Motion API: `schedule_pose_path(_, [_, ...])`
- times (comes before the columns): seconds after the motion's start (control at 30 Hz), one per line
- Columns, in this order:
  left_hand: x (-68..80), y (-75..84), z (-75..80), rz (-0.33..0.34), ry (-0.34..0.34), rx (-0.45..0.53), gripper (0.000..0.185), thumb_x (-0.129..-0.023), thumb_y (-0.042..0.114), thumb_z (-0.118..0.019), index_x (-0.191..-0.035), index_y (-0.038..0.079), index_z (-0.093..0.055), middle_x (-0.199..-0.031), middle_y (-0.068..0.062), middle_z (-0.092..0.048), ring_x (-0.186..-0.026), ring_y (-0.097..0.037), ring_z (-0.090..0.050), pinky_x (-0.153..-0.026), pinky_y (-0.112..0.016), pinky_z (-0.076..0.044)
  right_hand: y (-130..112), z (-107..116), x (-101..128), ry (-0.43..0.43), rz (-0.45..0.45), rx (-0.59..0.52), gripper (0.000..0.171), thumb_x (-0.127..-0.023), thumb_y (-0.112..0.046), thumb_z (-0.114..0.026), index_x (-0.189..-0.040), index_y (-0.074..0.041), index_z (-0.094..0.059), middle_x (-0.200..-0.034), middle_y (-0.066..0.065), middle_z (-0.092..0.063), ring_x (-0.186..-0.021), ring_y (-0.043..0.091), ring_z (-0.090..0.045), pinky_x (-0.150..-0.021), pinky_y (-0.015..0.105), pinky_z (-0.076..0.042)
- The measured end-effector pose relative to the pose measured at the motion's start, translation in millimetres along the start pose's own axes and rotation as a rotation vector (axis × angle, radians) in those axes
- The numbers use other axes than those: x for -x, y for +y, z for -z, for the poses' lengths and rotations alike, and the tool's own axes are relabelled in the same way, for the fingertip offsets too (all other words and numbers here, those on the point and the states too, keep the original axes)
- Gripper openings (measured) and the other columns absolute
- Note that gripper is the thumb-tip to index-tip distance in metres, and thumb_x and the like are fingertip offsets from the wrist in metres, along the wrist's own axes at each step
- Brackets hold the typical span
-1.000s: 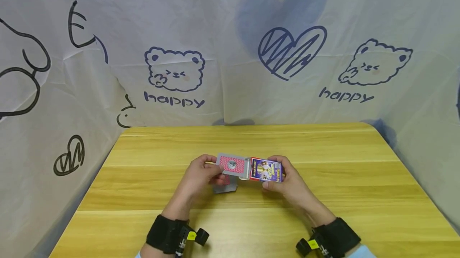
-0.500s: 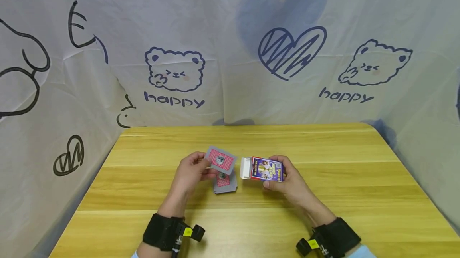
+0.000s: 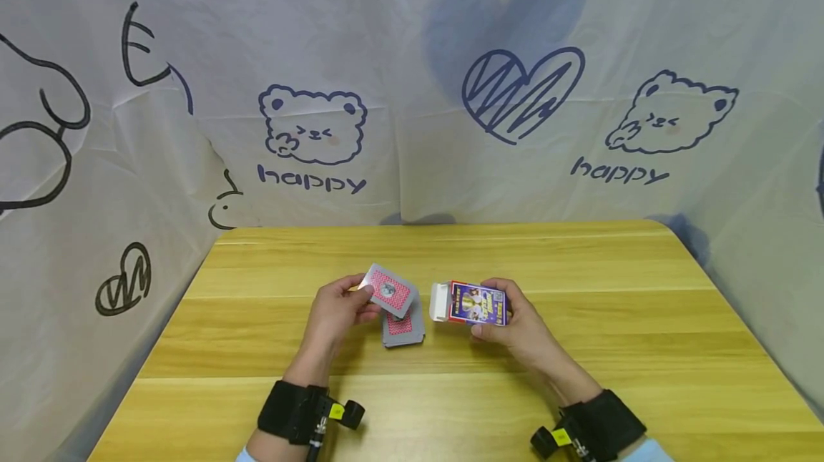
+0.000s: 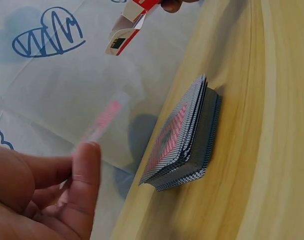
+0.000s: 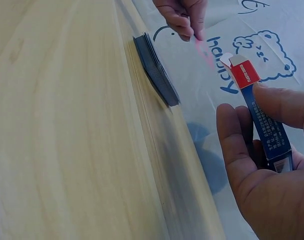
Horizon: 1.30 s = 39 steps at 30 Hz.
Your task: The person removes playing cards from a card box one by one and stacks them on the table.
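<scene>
My left hand (image 3: pixel 350 302) pinches one red-backed playing card (image 3: pixel 387 290) by its left edge and holds it tilted just above a stack of cards (image 3: pixel 403 327) lying on the wooden table (image 3: pixel 579 376). My right hand (image 3: pixel 513 322) grips a purple and red card box (image 3: pixel 475 303), whose open flap faces left towards the stack. In the left wrist view the held card (image 4: pixel 104 120) is blurred, the stack (image 4: pixel 184 140) lies beside it and the box (image 4: pixel 127 27) hangs at the top. The right wrist view shows the box (image 5: pixel 262 115) between my thumb and fingers (image 5: pixel 232 145), and the stack (image 5: pixel 154 67) beyond.
A white cloth backdrop (image 3: pixel 412 90) printed with bears, hearts and "happy" stands behind and beside the table. Black wrist straps (image 3: pixel 290 412) sit on both forearms.
My left hand drew the card out of the box's mouth and moved it left, tilting it over the stack. The right hand and the box stayed still.
</scene>
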State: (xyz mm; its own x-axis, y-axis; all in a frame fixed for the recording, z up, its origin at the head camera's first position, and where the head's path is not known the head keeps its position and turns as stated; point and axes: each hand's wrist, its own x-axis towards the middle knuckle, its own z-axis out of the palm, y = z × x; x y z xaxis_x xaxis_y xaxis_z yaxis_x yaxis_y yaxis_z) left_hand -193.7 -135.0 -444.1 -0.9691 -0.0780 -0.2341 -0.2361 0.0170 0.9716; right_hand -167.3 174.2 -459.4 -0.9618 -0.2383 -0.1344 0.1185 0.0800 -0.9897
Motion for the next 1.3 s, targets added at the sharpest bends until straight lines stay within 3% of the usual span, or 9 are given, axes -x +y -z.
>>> schedule_pose_path(0.13, [0.9,-0.3,1.0,0.000,-0.026,-0.049,0.042,-0.103,0.000,-0.062,-0.144,-0.006,-0.058,-0.098,-0.017,-0.071,-0.078,-0.016,-0.071,-0.074,-0.028,-0.062,0,0,1,-0.002,-0.003,-0.003,0.078,-0.092,0.010,-0.074,-0.156,-0.009,-0.034,-0.147,0.025,-0.042,-0.113,0.027,-0.064,-0.090,0.040,-0.063])
schedule_pose_path(0.3, [0.7,-2.1,1.6,0.009,-0.051,-0.126,0.044,-0.105,-0.001,-0.055,-0.149,-0.001,-0.056,-0.109,-0.017,-0.065,-0.080,-0.019,-0.065,-0.074,-0.031,-0.058,0,0,1,-0.013,-0.001,-0.010,0.078,-0.092,0.010,-0.074,-0.156,-0.008,-0.033,-0.147,0.025,-0.041,-0.113,0.027,-0.065,-0.090,0.040,-0.063])
schedule_pose_path(0.47, [-2.3,-5.5,2.0,0.023,-0.050,-0.145,0.051,-0.104,-0.002,-0.059,-0.154,0.000,-0.049,-0.102,-0.016,-0.065,-0.077,-0.018,-0.067,-0.075,-0.032,-0.060,-1,0,1,-0.015,-0.003,-0.005,0.079,-0.092,0.010,-0.074,-0.157,-0.008,-0.032,-0.148,0.025,-0.041,-0.113,0.027,-0.065,-0.090,0.040,-0.063])
schedule_pose_path(0.57, [-3.6,-6.3,1.3,0.022,-0.030,-0.139,0.051,-0.100,-0.001,-0.066,-0.148,-0.003,-0.050,-0.101,-0.017,-0.070,-0.074,-0.018,-0.069,-0.075,-0.035,-0.062,-1,0,0,-0.015,-0.002,-0.001,0.079,-0.092,0.009,-0.074,-0.157,-0.007,-0.032,-0.148,0.025,-0.041,-0.113,0.027,-0.065,-0.090,0.040,-0.063])
schedule_pose_path(0.77, [-4.4,-9.1,-0.7,0.001,-0.013,-0.151,0.025,-0.098,0.004,-0.072,-0.122,-0.004,-0.068,-0.101,-0.017,-0.074,-0.074,-0.016,-0.070,-0.073,-0.033,-0.062,1,1,0,-0.020,0.003,0.000,0.079,-0.091,0.009,-0.075,-0.157,-0.007,-0.032,-0.148,0.026,-0.041,-0.114,0.028,-0.065,-0.090,0.040,-0.062])
schedule_pose_path(1.03, [-8.0,-11.5,-5.3,0.007,0.000,-0.195,0.026,-0.099,0.005,-0.072,-0.125,-0.001,-0.073,-0.106,-0.018,-0.073,-0.075,-0.018,-0.070,-0.074,-0.034,-0.062,2,0,0,-0.035,0.006,-0.003,0.080,-0.092,0.008,-0.075,-0.157,-0.007,-0.032,-0.147,0.026,-0.042,-0.114,0.028,-0.065,-0.091,0.040,-0.062])
schedule_pose_path(1.3, [-13.1,-12.6,-11.6,0.002,-0.002,-0.231,0.024,-0.099,0.005,-0.072,-0.121,-0.002,-0.070,-0.099,-0.016,-0.074,-0.073,-0.021,-0.070,-0.069,-0.033,-0.061,4,1,-1,-0.035,0.002,-0.007,0.080,-0.092,0.008,-0.075,-0.157,-0.007,-0.031,-0.147,0.026,-0.041,-0.115,0.028,-0.064,-0.091,0.040,-0.062])
